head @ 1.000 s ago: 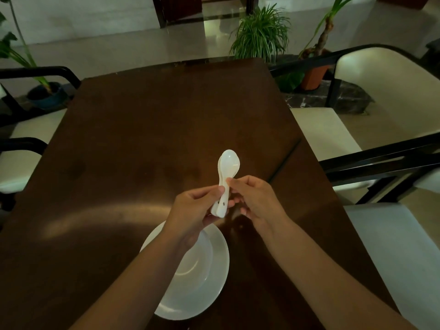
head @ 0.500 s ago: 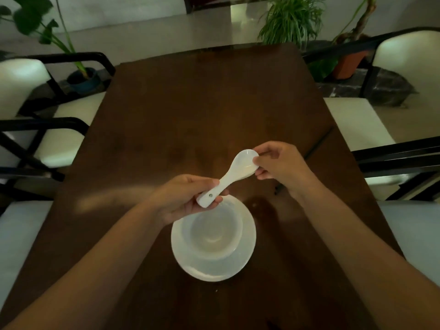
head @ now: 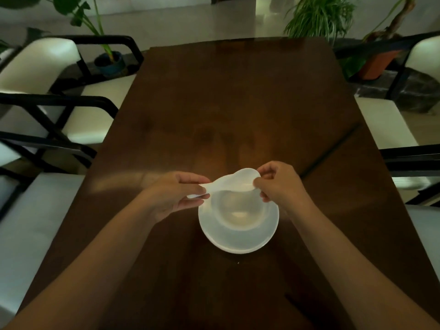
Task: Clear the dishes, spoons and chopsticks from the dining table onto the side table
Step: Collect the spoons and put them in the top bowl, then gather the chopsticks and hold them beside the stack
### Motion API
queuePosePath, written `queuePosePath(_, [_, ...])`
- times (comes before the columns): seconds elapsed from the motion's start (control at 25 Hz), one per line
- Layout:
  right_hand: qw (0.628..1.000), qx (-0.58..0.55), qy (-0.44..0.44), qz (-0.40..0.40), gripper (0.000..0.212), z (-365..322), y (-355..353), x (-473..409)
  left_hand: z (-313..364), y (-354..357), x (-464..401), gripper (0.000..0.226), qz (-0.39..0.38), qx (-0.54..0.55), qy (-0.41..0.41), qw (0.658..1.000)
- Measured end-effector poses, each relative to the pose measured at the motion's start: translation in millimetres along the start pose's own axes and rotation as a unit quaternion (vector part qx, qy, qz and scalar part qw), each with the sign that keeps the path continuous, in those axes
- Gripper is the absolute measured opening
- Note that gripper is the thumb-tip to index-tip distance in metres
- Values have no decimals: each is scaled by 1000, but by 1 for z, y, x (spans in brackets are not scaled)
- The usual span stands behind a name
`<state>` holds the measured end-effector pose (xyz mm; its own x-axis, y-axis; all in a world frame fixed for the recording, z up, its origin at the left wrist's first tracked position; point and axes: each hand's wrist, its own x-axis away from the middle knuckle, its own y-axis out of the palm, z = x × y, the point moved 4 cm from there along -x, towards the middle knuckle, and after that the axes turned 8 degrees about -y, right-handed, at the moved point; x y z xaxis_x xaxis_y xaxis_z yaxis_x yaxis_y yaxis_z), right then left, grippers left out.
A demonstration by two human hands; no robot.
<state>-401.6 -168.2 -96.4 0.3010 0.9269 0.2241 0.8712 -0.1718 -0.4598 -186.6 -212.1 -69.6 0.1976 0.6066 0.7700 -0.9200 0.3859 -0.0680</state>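
A white ceramic spoon (head: 234, 182) lies level just above the far rim of a white bowl (head: 240, 214). The bowl stands on a white plate (head: 238, 241) on the dark wooden dining table (head: 228, 103). My left hand (head: 177, 195) pinches the spoon's handle. My right hand (head: 279, 184) holds the edge of the spoon's scoop. Dark chopsticks (head: 331, 151) lie slantwise on the table to the right of my right hand.
Cream chairs with black frames stand on both sides, one at the left (head: 40, 67) and one at the right (head: 381, 125). Potted plants (head: 319, 17) stand on the floor beyond the table's far end.
The spoon went from upright in front of me to flat over the bowl. My right hand shifted from the handle to the scoop. The view tilted down, bringing bowl and plate to the middle.
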Motion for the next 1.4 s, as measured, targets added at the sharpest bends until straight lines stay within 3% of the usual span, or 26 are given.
queuePosePath(0.44, [965, 257, -53, -25, 8, 11, 10, 21, -28, -3, -9, 11, 3, 89, -52, 995])
queuePosePath(0.84, [967, 237, -96, -13, 24, 14, 8, 37, -39, -6, -2, 21, 10, 68, -48, 996])
queuePosePath(0.96, [962, 239, -134, 19, 24, 1, 2, 47, -41, -13, 11, 23, 69, 49, -5, 996])
queuePosePath(1.08, [956, 219, -192, 25, 23, -25, 18, 74, -50, -36, 43, 12, 163, -16, 101, 981])
queuePosePath(1.2, [949, 192, -242, -53, 26, -44, 67, 121, -83, -66, 79, 14, 210, -103, 162, 959])
queuePosePath(1.32, [927, 201, -256, -186, 32, -47, 127, 163, -126, -93, 100, 16, 210, -203, 158, 943])
queuePosePath(1.4, [913, 219, -262, -224, 35, -45, 160, 183, -153, -110, 109, 17, 222, -237, 164, 932])
